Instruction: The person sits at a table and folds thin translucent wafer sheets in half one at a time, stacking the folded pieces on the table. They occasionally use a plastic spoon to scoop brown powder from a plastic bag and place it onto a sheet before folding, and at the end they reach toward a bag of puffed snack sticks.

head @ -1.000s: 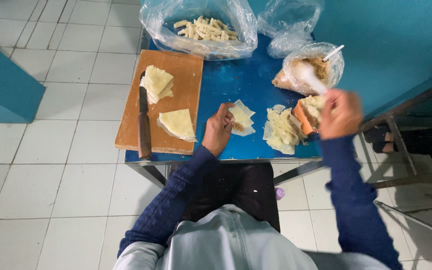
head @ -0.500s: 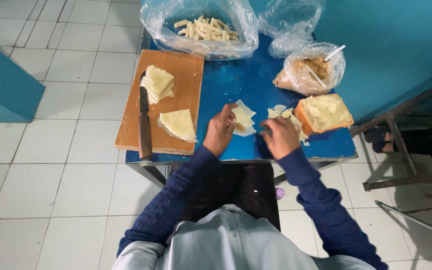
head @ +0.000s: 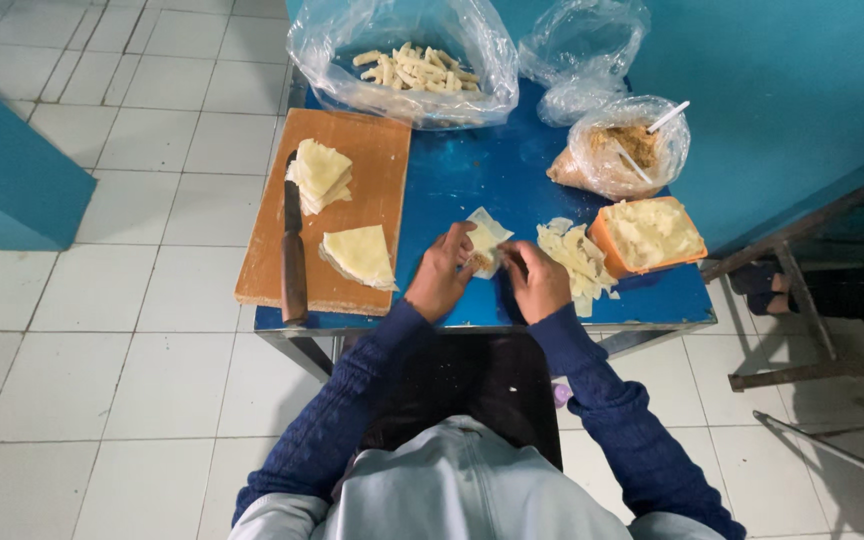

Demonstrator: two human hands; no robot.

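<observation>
While we look down from the head view, both hands meet over a thin pale wrapper sheet (head: 487, 243) lying on the blue counter (head: 472, 180), near its front edge and just right of the wooden cutting board (head: 377, 160). Our left hand (head: 442, 275) has its fingers curled onto the sheet's near left edge, and our right hand (head: 537, 280) pinches the near right edge with bent fingers; a small dab of brownish filling seems to sit between them, though it is mostly hidden. We judge the sheet to be very light, soft and limp, likely to tear or stick if pulled hard, so it is best taken at the edges and corners with gentle fingertip pressure, not from the middle. On the board lie a stack of square wrappers (head: 320, 172) and a folded triangular piece (head: 360, 255), both matte and cream-coloured, with a dark-handled knife (head: 293, 250) laid along the board's left side. Just right of our hands sits a loose pile of torn wrapper scraps (head: 577, 262), touching an orange tub (head: 652, 235) of pale, paste-like stuff. Farther back, a crinkled clear plastic bag (head: 402, 60) holds short pale rolled sticks, another bag (head: 622, 150) holds brown crumbly filling with a white spoon, and a third lies crumpled.
</observation>
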